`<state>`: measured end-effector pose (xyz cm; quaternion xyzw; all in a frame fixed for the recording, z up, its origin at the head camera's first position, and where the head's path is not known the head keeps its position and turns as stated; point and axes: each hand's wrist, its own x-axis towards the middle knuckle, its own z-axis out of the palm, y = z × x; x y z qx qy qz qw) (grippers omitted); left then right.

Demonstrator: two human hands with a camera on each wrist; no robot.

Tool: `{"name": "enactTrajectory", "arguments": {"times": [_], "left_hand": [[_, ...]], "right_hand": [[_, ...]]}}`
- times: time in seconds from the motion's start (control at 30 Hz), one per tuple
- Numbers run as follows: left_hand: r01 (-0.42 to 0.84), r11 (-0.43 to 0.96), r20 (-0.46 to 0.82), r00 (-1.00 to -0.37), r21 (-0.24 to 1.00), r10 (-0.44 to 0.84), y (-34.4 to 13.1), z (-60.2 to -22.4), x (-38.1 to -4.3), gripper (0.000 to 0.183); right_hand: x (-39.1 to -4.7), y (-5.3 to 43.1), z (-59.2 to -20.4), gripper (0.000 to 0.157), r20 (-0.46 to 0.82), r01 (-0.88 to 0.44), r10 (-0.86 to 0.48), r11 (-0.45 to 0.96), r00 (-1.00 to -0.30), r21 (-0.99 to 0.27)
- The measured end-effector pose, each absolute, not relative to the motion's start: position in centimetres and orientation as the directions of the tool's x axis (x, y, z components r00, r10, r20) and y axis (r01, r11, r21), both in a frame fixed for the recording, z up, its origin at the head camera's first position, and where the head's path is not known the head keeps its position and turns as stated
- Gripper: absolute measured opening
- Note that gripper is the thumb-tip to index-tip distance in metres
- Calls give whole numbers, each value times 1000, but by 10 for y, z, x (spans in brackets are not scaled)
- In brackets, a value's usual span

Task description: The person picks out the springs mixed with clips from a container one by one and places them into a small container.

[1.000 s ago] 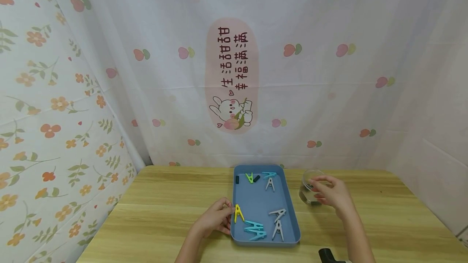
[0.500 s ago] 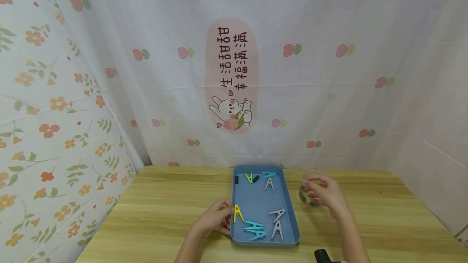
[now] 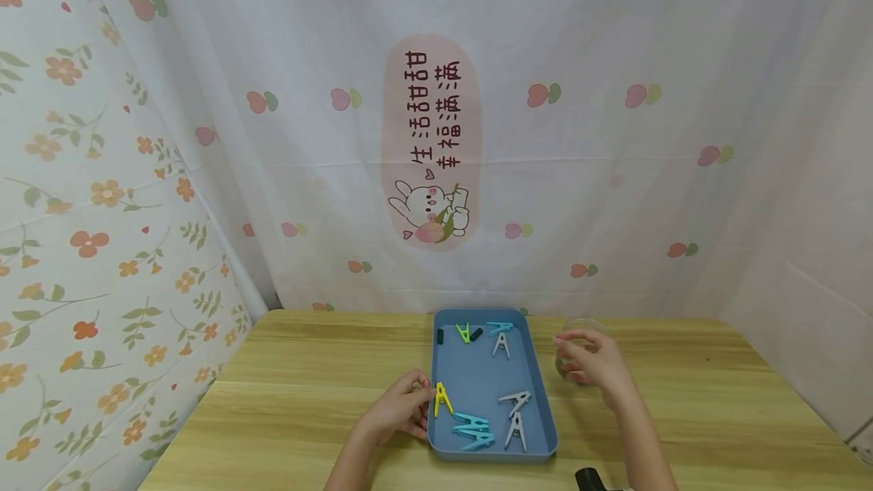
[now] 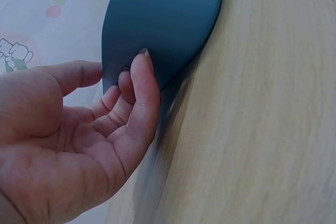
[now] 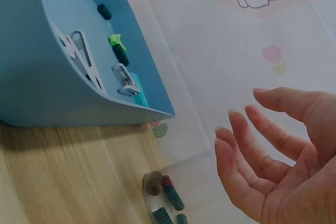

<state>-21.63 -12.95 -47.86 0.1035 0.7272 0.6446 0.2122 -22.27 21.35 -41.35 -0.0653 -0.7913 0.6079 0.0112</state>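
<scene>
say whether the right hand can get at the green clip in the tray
Probably yes. The right hand holds nothing, and the green clip lies uncovered in the open-topped tray. It would have to pass over the tray's right wall, and the dark cylinder beside the clip might crowd the grasp.

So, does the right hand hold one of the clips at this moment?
No, the right wrist view shows the right hand loosely open, with nothing in its grasp.
</scene>
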Motion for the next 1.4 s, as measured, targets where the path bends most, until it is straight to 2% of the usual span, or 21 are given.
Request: {"name": "enactTrajectory", "arguments": {"times": [0.57,1.1,1.4], "left_hand": [[-114,140,-164,-885,984,435,-129,-478,-217,10],[-118,138,-166,-890,983,426,-128,-478,-217,10],[-123,137,-170,-889,983,425,-128,-478,-217,9]], "right_hand": [[-226,201,-419,35,-45,74,112,266,-993,-961],[-238,187,-420,40,-48,70,85,278,-995,-958],[-247,180,-420,37,-42,55,49,304,-998,-951]]}}
